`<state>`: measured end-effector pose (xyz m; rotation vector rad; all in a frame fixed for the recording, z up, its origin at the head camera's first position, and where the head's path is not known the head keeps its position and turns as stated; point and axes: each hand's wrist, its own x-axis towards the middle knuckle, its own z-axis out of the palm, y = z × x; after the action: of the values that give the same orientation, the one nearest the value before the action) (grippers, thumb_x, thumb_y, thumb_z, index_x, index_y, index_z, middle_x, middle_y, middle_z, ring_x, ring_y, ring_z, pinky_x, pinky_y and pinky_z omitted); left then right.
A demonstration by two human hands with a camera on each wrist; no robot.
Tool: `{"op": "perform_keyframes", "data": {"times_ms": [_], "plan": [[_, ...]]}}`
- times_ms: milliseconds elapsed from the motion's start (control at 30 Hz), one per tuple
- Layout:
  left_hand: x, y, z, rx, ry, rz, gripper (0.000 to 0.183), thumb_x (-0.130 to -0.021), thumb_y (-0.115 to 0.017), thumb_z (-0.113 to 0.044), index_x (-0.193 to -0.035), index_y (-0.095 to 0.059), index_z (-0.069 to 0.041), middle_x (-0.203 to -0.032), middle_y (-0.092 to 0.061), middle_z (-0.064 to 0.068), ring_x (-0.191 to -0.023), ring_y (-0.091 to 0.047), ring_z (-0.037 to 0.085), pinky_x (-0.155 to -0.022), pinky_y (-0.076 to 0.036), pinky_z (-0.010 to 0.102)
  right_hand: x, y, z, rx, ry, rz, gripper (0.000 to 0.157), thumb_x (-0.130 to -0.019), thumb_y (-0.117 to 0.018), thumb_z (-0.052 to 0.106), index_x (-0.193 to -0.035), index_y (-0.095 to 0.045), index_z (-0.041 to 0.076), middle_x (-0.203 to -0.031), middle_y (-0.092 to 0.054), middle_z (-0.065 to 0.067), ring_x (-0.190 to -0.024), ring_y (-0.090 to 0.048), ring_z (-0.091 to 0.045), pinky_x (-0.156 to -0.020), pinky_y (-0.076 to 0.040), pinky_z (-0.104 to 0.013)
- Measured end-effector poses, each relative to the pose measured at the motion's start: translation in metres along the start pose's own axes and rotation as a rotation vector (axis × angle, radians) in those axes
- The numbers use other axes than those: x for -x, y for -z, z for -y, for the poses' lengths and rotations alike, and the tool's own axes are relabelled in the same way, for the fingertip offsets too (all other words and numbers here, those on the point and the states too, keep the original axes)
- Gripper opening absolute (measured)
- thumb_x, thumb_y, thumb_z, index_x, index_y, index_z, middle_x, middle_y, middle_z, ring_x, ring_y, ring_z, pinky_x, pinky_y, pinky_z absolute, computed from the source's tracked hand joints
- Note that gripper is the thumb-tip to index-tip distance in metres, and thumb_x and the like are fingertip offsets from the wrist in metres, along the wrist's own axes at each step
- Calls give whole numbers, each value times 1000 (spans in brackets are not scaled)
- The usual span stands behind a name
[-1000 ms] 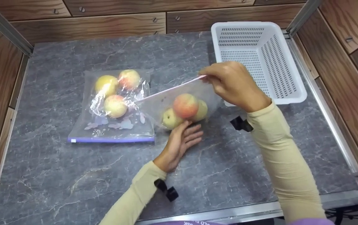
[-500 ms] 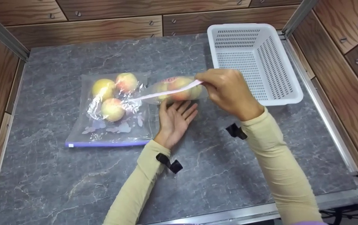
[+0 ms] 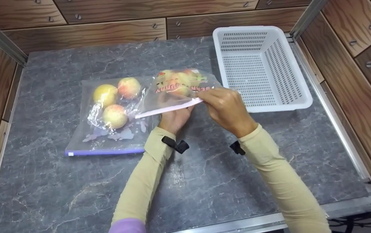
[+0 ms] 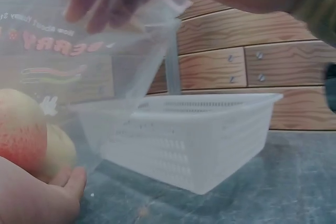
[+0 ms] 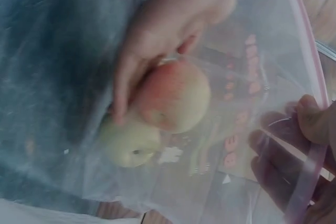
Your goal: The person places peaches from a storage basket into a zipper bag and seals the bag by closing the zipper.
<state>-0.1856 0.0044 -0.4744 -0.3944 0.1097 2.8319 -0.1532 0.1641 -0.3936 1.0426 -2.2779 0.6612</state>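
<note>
A clear zip bag [image 3: 159,101] with a pink zip strip and red lettering holds several round yellow-and-red fruits [image 5: 177,95], which show through the film. My right hand [image 3: 226,109] pinches the zip edge near its right end, thumb on one side in the right wrist view. Underneath the bag, my left hand [image 3: 176,120] cups the fruits, fingers bent around them; the bag hides most of this hand in the head view. On the table to the left lies a second clear bag [image 3: 91,142] with a purple slider zip, three fruits inside, partly overlapped by the first bag.
A white perforated plastic basket [image 3: 279,107] stands at the back right of the grey marbled table [image 3: 75,194], just beyond my right hand. Wood-patterned panels [image 3: 114,30] and metal frame edges border the table.
The held bag has tipped so its fruits lie away from me and its zip edge faces me. My left hand has slid forward beneath it; my right hand has come down and nearer.
</note>
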Motion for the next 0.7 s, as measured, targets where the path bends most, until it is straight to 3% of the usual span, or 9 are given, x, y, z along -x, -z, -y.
{"op": "perform_keyframes", "data": {"times_ms": [67, 100, 200, 367, 567, 700], "plan": [[-5, 1, -1, 77, 2, 19, 46, -103, -28, -47, -111, -52, -9, -100, -62, 4, -83, -60, 16, -106, -40, 39, 5, -4, -1, 8, -5, 3, 17, -89, -70, -8, -99, -78, 2, -92, -76, -14, -80, -74, -29, -75, -62, -42], [-8, 2, -2, 103, 1, 43, 50, -104, -26, -48, -123, -49, -8, -108, -60, 4, -85, -59, 15, -107, -38, 38, 8, -6, -1, 11, -9, 7, 17, -89, -69, -7, -100, -78, 3, -93, -77, -13, -80, -74, -29, -75, -62, -41], [-14, 6, -3, 142, -13, 68, 59, -104, -25, -52, -147, -36, -14, -128, -50, 5, -106, -53, 18, -116, -27, 41, 17, -12, -3, 21, -19, 16, 17, -91, -68, -6, -103, -77, 3, -97, -77, -14, -84, -75, -29, -77, -62, -42], [-16, 13, -5, 161, -39, 61, 68, -102, -26, -57, -157, -27, -17, -151, -39, 4, -136, -35, 22, -123, -11, 48, 28, -20, 0, 19, -22, 43, 18, -93, -67, -4, -106, -76, 4, -101, -76, -14, -88, -75, -30, -79, -62, -42], [-5, 14, -1, 129, -27, 35, 76, -102, -19, -63, -163, -11, -19, -168, -11, 8, -154, -9, 31, -124, -6, 53, 37, -21, -1, 9, -20, 77, 17, -93, -68, -3, -107, -76, 4, -102, -76, -14, -90, -75, -30, -81, -62, -42], [7, 16, 4, 74, -15, -25, 76, -102, -16, -64, -163, -6, -19, -168, -7, 13, -154, -6, 37, -124, -10, 53, 44, -20, -1, 0, -35, 103, 18, -93, -69, -2, -108, -76, 5, -100, -76, -14, -88, -75, -29, -80, -62, -41]]}}
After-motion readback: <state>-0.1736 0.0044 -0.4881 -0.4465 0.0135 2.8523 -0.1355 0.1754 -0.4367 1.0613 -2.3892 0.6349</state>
